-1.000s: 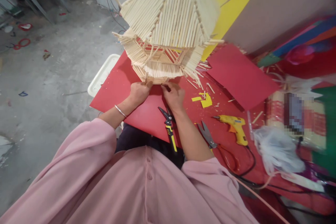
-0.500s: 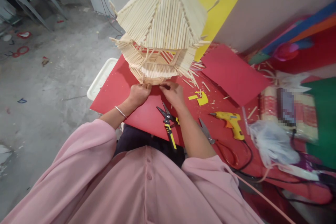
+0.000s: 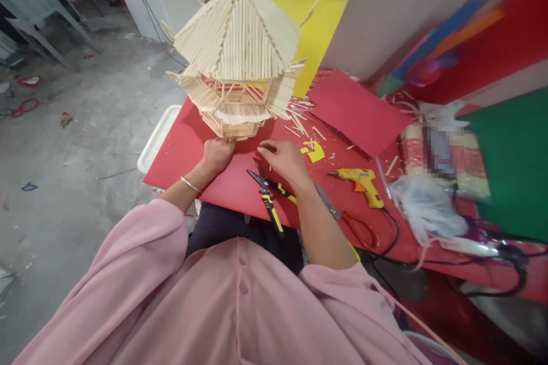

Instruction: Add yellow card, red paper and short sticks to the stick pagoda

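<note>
A model pavilion built of thin pale wooden sticks, with a pointed roof over a lower flared tier, stands on a red board. At its front bottom edge is my left hand, fingers closed on the base. My right hand is off the model, just to its right, thumb and forefinger slightly apart; I see nothing between them. Below that hand lie black-and-yellow cutting pliers, jaws apart. Scissors with red handles lie partly behind my right forearm.
A yellow glue gun with a cord lies on the right. Loose sticks, yellow scraps and a red sheet lie behind it. A clear plastic bag is farther right. A yellow sheet leans on the wall.
My right hand has come away from the model's base, moving right and a little toward me. My left hand remains at the base. The whole view has shifted slightly.
</note>
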`<state>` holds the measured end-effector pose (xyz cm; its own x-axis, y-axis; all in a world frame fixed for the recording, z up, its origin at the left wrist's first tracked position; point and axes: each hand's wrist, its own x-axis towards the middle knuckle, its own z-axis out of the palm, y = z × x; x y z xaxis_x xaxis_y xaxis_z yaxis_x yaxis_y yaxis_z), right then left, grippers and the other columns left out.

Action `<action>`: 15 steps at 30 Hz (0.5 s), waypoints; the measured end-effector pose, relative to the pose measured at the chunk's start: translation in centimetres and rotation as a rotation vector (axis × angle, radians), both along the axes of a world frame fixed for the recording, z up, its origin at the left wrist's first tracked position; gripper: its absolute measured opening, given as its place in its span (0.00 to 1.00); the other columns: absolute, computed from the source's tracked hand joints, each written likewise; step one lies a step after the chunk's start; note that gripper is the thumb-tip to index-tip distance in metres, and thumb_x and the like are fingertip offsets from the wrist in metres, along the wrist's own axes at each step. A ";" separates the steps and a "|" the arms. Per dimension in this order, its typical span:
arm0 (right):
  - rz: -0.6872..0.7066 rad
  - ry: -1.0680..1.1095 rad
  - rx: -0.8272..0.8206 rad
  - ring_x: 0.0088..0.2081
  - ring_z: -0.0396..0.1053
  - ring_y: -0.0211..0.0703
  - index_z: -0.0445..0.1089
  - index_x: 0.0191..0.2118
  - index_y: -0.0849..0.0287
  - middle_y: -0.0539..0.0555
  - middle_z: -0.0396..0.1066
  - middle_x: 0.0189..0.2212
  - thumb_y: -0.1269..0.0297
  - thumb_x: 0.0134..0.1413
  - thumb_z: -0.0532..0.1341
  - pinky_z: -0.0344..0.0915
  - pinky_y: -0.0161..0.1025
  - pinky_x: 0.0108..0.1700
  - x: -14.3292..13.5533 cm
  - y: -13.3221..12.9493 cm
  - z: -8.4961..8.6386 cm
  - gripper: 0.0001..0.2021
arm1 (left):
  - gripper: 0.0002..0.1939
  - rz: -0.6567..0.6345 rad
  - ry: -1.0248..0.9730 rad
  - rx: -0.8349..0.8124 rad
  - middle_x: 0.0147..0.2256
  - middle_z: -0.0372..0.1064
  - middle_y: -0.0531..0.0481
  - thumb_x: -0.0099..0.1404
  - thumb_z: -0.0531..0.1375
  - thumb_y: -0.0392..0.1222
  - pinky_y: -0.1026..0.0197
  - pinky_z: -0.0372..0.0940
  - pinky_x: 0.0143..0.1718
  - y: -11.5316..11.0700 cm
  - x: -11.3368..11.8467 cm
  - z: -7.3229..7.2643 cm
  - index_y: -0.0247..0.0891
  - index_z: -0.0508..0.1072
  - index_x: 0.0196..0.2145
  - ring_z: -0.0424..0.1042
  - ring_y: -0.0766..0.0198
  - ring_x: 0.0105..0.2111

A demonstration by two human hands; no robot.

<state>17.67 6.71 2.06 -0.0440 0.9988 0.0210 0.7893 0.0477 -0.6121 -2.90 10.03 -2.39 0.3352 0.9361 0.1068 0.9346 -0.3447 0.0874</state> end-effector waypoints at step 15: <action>-0.224 -0.062 -0.088 0.38 0.80 0.51 0.81 0.42 0.46 0.53 0.83 0.41 0.46 0.57 0.61 0.73 0.46 0.41 9.1 -14.0 1.5 0.16 | 0.12 0.015 -0.146 -0.057 0.50 0.73 0.39 0.71 0.56 0.40 0.60 0.63 0.33 -2.1 -0.1 1.7 0.37 0.79 0.35 0.72 0.54 0.45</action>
